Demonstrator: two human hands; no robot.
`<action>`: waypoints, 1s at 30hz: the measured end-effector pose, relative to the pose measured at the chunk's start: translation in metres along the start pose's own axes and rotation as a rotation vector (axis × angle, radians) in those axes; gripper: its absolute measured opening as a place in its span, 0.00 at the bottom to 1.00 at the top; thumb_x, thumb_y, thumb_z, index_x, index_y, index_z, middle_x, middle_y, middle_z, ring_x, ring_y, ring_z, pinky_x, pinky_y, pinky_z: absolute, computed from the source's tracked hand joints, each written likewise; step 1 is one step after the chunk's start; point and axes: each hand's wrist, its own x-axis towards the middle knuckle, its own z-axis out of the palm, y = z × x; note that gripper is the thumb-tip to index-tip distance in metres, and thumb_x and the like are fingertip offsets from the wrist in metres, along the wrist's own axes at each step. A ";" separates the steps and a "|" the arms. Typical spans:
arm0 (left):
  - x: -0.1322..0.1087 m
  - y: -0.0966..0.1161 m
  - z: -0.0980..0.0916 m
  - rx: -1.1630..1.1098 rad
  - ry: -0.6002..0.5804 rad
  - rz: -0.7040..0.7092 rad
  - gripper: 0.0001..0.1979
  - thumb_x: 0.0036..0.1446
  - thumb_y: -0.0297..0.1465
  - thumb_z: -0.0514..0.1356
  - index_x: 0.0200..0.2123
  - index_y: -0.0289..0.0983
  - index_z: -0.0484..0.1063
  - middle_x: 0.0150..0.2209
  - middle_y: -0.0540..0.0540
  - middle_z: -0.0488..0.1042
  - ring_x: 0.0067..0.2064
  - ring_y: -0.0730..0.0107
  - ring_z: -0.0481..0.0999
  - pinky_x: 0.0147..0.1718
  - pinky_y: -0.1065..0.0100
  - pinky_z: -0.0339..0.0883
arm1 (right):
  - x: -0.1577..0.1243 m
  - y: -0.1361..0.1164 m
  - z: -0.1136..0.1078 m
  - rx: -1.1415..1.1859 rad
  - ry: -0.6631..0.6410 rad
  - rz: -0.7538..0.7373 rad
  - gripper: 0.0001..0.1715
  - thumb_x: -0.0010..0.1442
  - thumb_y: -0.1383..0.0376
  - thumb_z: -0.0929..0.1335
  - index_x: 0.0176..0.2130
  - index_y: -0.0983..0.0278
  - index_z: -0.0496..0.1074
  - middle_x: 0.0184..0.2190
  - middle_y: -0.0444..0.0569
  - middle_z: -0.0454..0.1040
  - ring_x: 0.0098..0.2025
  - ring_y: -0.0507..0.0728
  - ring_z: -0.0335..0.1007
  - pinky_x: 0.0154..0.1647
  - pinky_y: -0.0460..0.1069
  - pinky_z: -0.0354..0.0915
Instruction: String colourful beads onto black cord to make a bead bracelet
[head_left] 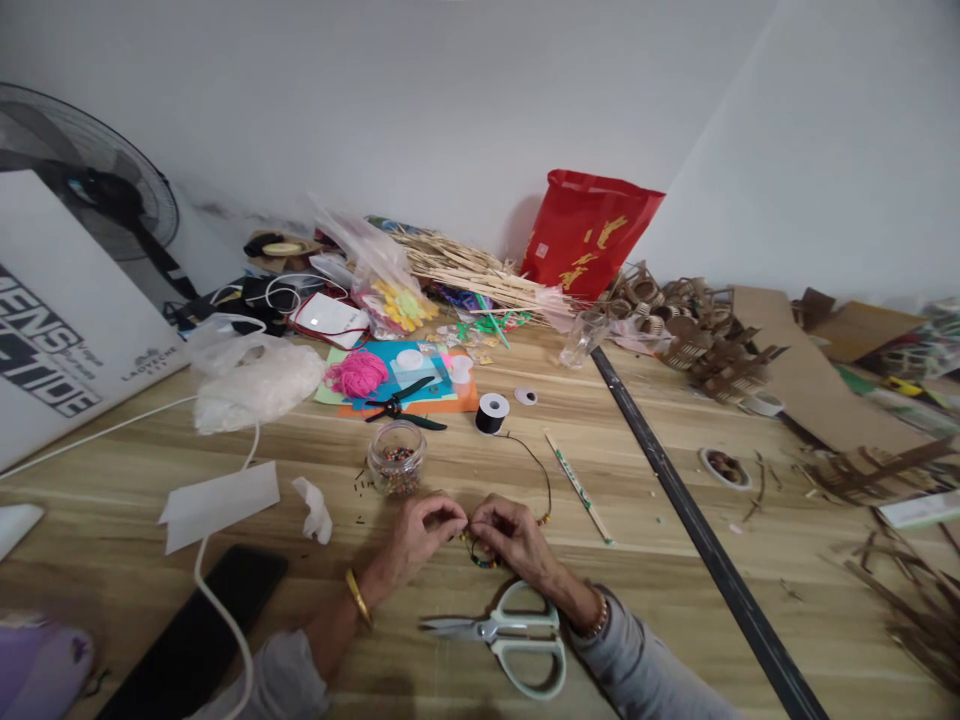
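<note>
My left hand (425, 535) and my right hand (510, 535) meet fingertip to fingertip above the table, both closed in a pinch on a dark beaded cord (484, 562). Small coloured beads hang on it beneath my fingers, and a few more sit by my right knuckles. From there the cord curves up to a white spool of black cord (492, 413). Just beyond my left hand stands a clear jar (397, 458) with many coloured beads inside. Scissors with pale green handles (517, 636) lie close below my right hand, blades pointing left.
Black-handled pliers (405, 404) and pink yarn (358, 374) rest on coloured sheets. A wrapped chopstick (577, 490) and a long black strip (697, 520) lie to the right. On the left are a plastic bag (259, 375), folded paper (219, 505) and a white cable.
</note>
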 end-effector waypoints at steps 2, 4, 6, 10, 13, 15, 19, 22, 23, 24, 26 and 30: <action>0.000 -0.001 -0.001 0.002 0.023 0.001 0.06 0.50 0.29 0.61 0.24 0.35 0.75 0.24 0.48 0.75 0.28 0.69 0.72 0.30 0.71 0.65 | 0.000 -0.003 -0.001 -0.023 0.017 -0.023 0.20 0.57 0.51 0.69 0.29 0.66 0.70 0.22 0.43 0.65 0.22 0.48 0.59 0.21 0.43 0.56; 0.000 -0.003 -0.001 0.009 0.044 0.012 0.06 0.51 0.30 0.60 0.24 0.34 0.74 0.24 0.48 0.75 0.28 0.69 0.72 0.30 0.71 0.66 | 0.001 -0.006 -0.003 -0.052 0.047 -0.071 0.19 0.57 0.52 0.69 0.29 0.66 0.71 0.23 0.44 0.66 0.24 0.49 0.59 0.22 0.43 0.57; 0.000 -0.005 -0.001 0.026 0.062 0.031 0.06 0.51 0.29 0.60 0.24 0.34 0.74 0.24 0.48 0.75 0.28 0.69 0.72 0.30 0.71 0.66 | 0.002 -0.007 -0.004 -0.079 0.079 -0.112 0.17 0.57 0.54 0.69 0.28 0.66 0.72 0.25 0.45 0.66 0.26 0.50 0.60 0.24 0.44 0.57; -0.001 -0.010 0.000 0.112 0.064 0.102 0.06 0.52 0.27 0.60 0.24 0.34 0.74 0.24 0.47 0.74 0.28 0.69 0.72 0.30 0.71 0.66 | 0.002 -0.003 -0.005 -0.041 0.098 -0.074 0.16 0.56 0.55 0.70 0.28 0.66 0.72 0.24 0.45 0.66 0.25 0.50 0.60 0.24 0.44 0.57; -0.002 -0.015 0.001 0.190 0.041 0.174 0.06 0.52 0.24 0.60 0.25 0.34 0.74 0.24 0.47 0.74 0.28 0.69 0.73 0.30 0.71 0.66 | 0.002 0.002 -0.004 0.033 0.101 -0.018 0.17 0.54 0.54 0.71 0.31 0.65 0.72 0.24 0.44 0.66 0.24 0.49 0.59 0.23 0.44 0.57; -0.003 -0.018 0.001 0.249 0.023 0.196 0.05 0.52 0.22 0.60 0.25 0.34 0.74 0.25 0.47 0.75 0.28 0.69 0.74 0.30 0.71 0.66 | 0.002 0.003 -0.004 0.079 0.114 0.018 0.18 0.52 0.53 0.72 0.33 0.65 0.72 0.24 0.43 0.67 0.23 0.49 0.59 0.23 0.44 0.57; -0.006 -0.016 0.001 0.399 -0.034 0.193 0.06 0.50 0.20 0.60 0.26 0.34 0.74 0.26 0.47 0.74 0.29 0.70 0.73 0.29 0.72 0.66 | 0.003 0.002 -0.005 0.118 0.135 0.069 0.20 0.50 0.52 0.73 0.32 0.65 0.70 0.23 0.42 0.66 0.21 0.48 0.58 0.21 0.43 0.56; -0.008 -0.011 0.001 0.508 -0.077 0.208 0.06 0.48 0.19 0.63 0.27 0.35 0.74 0.26 0.47 0.74 0.29 0.69 0.73 0.30 0.71 0.67 | 0.003 0.001 -0.007 0.097 0.154 0.069 0.18 0.51 0.53 0.72 0.30 0.65 0.70 0.22 0.41 0.65 0.20 0.48 0.57 0.20 0.43 0.55; -0.009 -0.010 0.002 0.534 -0.083 0.219 0.06 0.47 0.19 0.63 0.27 0.35 0.74 0.27 0.47 0.74 0.30 0.68 0.73 0.31 0.70 0.67 | 0.003 0.000 -0.007 0.086 0.159 0.063 0.17 0.51 0.54 0.72 0.30 0.65 0.70 0.21 0.41 0.65 0.20 0.48 0.57 0.20 0.43 0.55; -0.009 -0.008 0.002 0.554 -0.086 0.231 0.06 0.47 0.19 0.64 0.27 0.35 0.74 0.27 0.47 0.74 0.31 0.67 0.73 0.32 0.70 0.68 | 0.003 0.001 -0.007 0.076 0.161 0.057 0.17 0.52 0.54 0.72 0.30 0.65 0.70 0.21 0.41 0.65 0.20 0.48 0.57 0.20 0.43 0.55; -0.010 -0.006 0.003 0.573 -0.091 0.253 0.07 0.48 0.18 0.64 0.26 0.35 0.74 0.28 0.47 0.75 0.32 0.67 0.74 0.33 0.69 0.68 | 0.003 0.001 -0.008 0.065 0.159 0.050 0.16 0.52 0.54 0.71 0.30 0.65 0.70 0.21 0.41 0.65 0.21 0.48 0.57 0.21 0.43 0.56; -0.010 -0.007 0.003 0.565 -0.107 0.267 0.08 0.52 0.18 0.61 0.27 0.35 0.73 0.28 0.47 0.75 0.33 0.68 0.74 0.34 0.69 0.68 | 0.003 0.003 -0.007 0.093 0.141 0.080 0.17 0.52 0.54 0.71 0.30 0.65 0.70 0.20 0.40 0.64 0.19 0.47 0.56 0.19 0.43 0.54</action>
